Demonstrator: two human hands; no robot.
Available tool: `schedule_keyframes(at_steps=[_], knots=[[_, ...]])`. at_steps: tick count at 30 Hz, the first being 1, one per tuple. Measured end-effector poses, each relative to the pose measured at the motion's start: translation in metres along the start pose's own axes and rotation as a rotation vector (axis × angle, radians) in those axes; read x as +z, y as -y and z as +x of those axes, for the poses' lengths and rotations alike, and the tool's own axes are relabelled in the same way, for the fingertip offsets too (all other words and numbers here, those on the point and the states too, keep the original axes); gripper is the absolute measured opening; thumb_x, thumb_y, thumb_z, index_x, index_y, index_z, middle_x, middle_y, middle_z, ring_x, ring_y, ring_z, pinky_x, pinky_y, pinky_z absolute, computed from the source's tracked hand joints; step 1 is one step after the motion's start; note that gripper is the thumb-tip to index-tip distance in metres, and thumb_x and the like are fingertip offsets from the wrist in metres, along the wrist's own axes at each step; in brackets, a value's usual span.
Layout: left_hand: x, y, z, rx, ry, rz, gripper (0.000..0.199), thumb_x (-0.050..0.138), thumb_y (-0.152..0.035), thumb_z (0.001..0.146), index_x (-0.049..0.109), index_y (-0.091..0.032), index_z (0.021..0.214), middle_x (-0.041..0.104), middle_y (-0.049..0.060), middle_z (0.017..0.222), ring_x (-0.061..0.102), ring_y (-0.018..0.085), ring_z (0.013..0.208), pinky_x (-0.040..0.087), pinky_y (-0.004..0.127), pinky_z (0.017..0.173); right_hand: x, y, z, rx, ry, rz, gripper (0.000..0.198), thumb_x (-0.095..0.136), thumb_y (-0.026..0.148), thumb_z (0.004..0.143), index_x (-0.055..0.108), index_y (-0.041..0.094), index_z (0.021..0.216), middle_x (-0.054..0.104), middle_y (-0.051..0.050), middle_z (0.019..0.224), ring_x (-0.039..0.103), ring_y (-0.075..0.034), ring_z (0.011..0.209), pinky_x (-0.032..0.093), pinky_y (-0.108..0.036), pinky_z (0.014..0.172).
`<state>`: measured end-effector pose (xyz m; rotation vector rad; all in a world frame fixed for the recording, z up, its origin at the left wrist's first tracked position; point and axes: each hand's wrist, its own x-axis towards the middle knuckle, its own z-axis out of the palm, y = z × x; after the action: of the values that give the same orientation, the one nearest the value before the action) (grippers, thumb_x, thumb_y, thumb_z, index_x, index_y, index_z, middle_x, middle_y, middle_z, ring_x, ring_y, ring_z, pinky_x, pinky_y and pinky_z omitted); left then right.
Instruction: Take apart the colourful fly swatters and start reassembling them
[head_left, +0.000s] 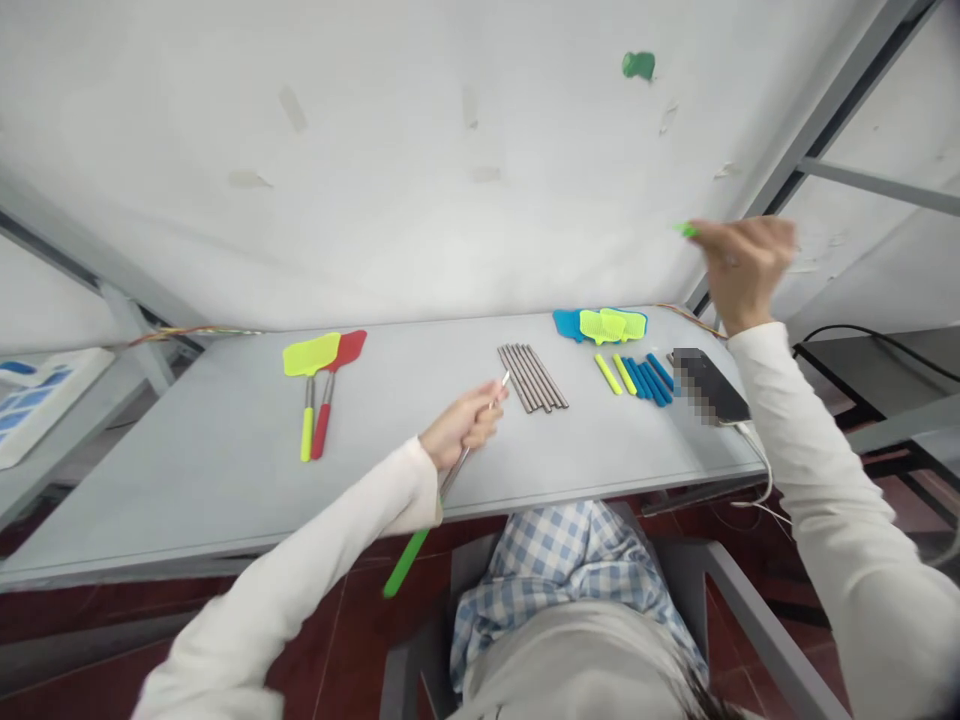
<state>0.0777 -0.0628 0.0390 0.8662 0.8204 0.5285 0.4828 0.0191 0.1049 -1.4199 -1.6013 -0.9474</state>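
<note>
My left hand (469, 422) is closed round a thin metal rod over the front of the table. At the rod's lower end is a green handle (406, 563), hanging past the table edge, and its bare tip points up towards the wall. My right hand (750, 262) is raised high on the right and smeared by motion. A small bright green piece (685, 229) pokes out of its closed fingers; most of it is hidden. Just beyond my left hand, several metal rods (531, 378) lie side by side on the table.
On the left of the table (225, 430) lie a yellow fly swatter (310, 356) and a red one (349, 348). At the right are stacked blue and yellow swatter heads (613, 324), yellow handles (607, 374), blue handles (649, 383) and a phone (712, 385) with a white cable.
</note>
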Motion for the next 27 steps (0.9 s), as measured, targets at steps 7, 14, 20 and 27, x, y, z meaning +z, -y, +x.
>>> schedule_keyframes(at_steps=[7,14,20,27], knots=[[0.011,-0.040,0.027,0.159,0.205,-0.584,0.035,0.024,-0.031,0.102,0.040,-0.018,0.073,0.003,-0.010,0.057,0.003,0.003,0.037,-0.003,0.014,0.032,0.057,0.053,-0.042,0.025,0.464,0.289,0.019,0.056,0.021,0.084,0.074,0.027,0.086,0.074,-0.001,0.101,0.060,-0.025,0.105,0.040,-0.047,0.096],[0.007,-0.048,0.034,0.237,0.197,-0.668,0.036,0.027,-0.030,0.102,0.042,-0.018,0.071,0.010,-0.010,0.052,0.009,0.003,0.035,0.003,0.015,0.030,0.077,0.032,-0.084,0.287,0.752,0.247,0.032,0.055,0.016,0.075,0.075,0.022,0.100,0.073,-0.007,0.105,0.065,-0.025,0.097,0.049,-0.038,0.088],[0.013,-0.061,0.047,0.316,0.044,-0.569,0.031,0.031,-0.027,0.100,0.049,-0.017,0.076,0.018,-0.010,0.049,0.016,0.003,0.035,0.011,0.014,0.030,0.062,0.047,-0.091,0.294,0.918,0.296,0.030,0.058,0.014,0.071,0.076,0.025,0.093,0.069,-0.007,0.119,0.058,-0.030,0.114,0.040,-0.051,0.100],[0.032,-0.049,0.077,0.349,-0.035,-0.356,0.015,0.052,-0.017,0.089,0.044,-0.017,0.076,0.031,-0.010,0.053,0.019,-0.001,0.036,0.010,0.011,0.034,0.043,0.190,-0.059,0.573,0.624,1.299,0.032,0.044,0.047,0.094,0.067,0.026,0.094,0.067,-0.001,0.103,0.060,-0.014,0.092,0.045,-0.029,0.088]])
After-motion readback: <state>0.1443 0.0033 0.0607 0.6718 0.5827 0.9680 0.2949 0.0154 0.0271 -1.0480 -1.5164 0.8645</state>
